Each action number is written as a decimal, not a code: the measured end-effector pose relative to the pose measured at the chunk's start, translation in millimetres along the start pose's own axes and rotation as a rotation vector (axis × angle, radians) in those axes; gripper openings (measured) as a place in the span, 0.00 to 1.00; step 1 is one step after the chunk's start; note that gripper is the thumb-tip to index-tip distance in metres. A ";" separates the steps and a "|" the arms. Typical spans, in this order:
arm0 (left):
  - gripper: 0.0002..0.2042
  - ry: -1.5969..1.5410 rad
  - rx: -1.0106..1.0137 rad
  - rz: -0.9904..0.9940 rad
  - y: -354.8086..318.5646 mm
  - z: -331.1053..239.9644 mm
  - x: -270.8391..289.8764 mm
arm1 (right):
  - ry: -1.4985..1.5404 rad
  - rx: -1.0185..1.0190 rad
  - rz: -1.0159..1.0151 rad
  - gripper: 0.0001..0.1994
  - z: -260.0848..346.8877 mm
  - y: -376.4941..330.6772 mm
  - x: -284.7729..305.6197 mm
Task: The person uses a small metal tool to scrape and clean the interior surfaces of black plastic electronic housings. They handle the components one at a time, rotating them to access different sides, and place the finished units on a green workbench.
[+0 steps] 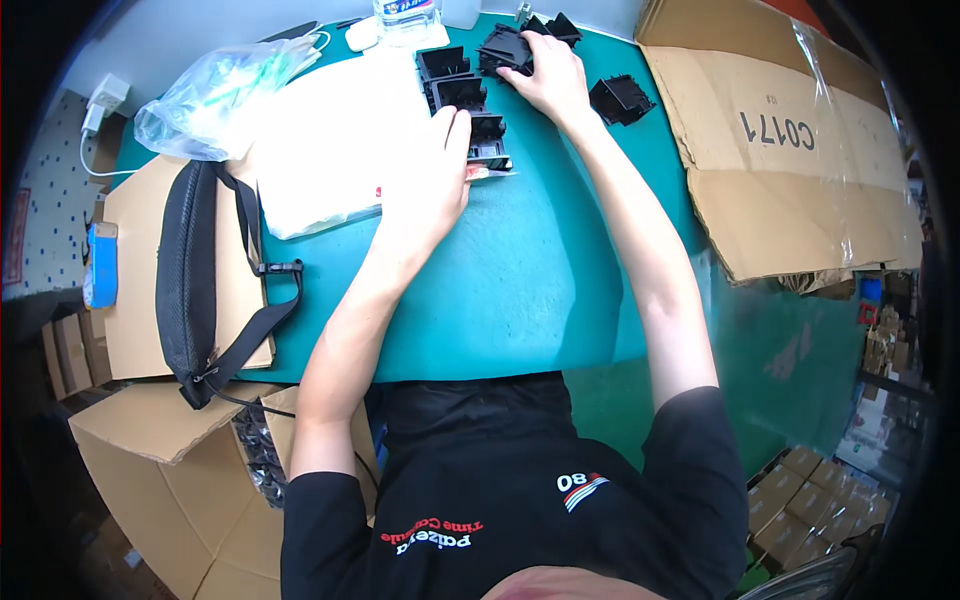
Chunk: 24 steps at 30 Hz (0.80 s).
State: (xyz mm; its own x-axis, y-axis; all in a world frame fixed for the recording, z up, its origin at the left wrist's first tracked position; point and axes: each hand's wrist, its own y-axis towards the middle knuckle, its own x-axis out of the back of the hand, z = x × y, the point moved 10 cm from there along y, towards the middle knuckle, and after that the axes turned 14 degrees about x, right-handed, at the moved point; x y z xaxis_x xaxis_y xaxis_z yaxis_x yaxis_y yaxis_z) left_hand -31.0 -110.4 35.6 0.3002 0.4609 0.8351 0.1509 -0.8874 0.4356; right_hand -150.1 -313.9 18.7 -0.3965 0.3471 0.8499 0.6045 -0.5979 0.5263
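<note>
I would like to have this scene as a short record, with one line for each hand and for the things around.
Table: green
Left hand: at the row of black parts; grip unclear
Right hand: on the black cluster, far side
Lying apart: black piece, right of the right hand
Left side: clear plastic bag, black waist bag
Right side: cardboard

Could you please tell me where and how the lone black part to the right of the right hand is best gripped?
Probably pinch the black part by its near and far edges, coming with the right hand from the left and above: it lies alone on the green table, and the cardboard box stands close on its right, leaving less finger room there.
</note>
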 end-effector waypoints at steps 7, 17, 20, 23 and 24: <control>0.33 0.042 0.110 -0.109 6.4 3.7 -3.3 | 0.152 0.013 -0.178 0.34 -14.1 -3.2 40.4; 0.14 -0.664 0.022 -0.139 -15.0 -0.5 49.8 | 0.638 0.403 -0.481 0.37 67.4 -76.1 148.9; 0.17 -0.770 0.105 -0.011 -16.0 -4.4 48.3 | 0.627 0.476 -0.316 0.39 92.2 -104.9 153.5; 0.23 -0.846 0.161 0.136 -17.5 -7.9 37.3 | 0.673 0.478 -0.268 0.38 103.4 -126.8 147.0; 0.25 -0.875 0.171 0.182 -18.6 -9.9 32.2 | 0.685 0.467 -0.260 0.37 107.1 -133.8 143.3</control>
State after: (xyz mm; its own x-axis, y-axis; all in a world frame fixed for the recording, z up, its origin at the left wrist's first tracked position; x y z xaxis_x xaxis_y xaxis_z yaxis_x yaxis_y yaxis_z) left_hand -33.5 -79.0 57.7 0.9303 0.2070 0.3028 0.1476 -0.9670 0.2078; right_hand -213.8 -106.8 73.0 -0.7995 -0.1693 0.5763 0.5989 -0.1505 0.7866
